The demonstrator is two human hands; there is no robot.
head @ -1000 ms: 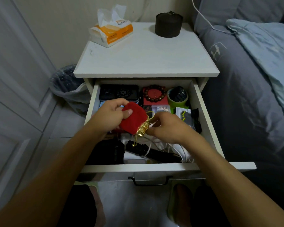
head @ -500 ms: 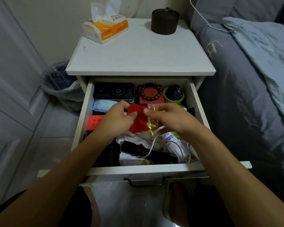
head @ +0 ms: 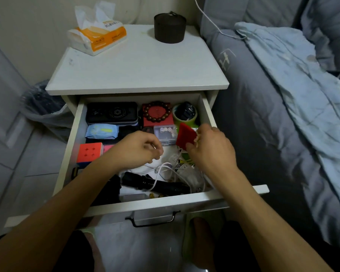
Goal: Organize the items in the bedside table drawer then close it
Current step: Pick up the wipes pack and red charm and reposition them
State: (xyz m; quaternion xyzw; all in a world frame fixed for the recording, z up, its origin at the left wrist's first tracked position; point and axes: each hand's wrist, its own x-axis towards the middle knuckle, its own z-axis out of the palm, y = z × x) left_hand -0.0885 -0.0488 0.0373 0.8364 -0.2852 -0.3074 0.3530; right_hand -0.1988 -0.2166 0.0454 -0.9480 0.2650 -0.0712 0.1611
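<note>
The white bedside drawer stands pulled out and full of small items. My right hand holds a small red pouch with gold trim over the drawer's right side, near the green tape roll. My left hand hovers over the drawer's middle with fingers loosely curled and nothing in it. Below the hands lie white cables and a black flashlight. At the back sit a black case and a bead bracelet on a red box.
A puzzle cube, a blue tissue pack and a clear dice box lie in the drawer. On the tabletop stand a tissue pack and a dark round tin. A bed is on the right, a bin on the left.
My left hand has let go of the red pouch. My right hand has carried it to the right side of the drawer. The view has tilted down slightly.
</note>
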